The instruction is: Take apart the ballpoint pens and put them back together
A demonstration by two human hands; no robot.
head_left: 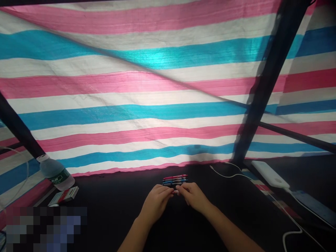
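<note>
A row of several slim pens or markers (175, 180) with red, blue and black barrels lies side by side on the black surface (126, 206). Just below them, my left hand (156, 203) and my right hand (194, 197) come together, fingertips almost meeting. The hands are bent inward close to the pens' near side. Something small and pale may sit between the fingertips, but it is too small to tell what it is.
A plastic water bottle (56, 172) lies at the left beside a small red-and-white box (63, 196). On the right are a white power bank (270, 174) and a white cable (225, 174). A pink, blue and white striped tarp (131, 89) and dark poles (265, 80) stand behind.
</note>
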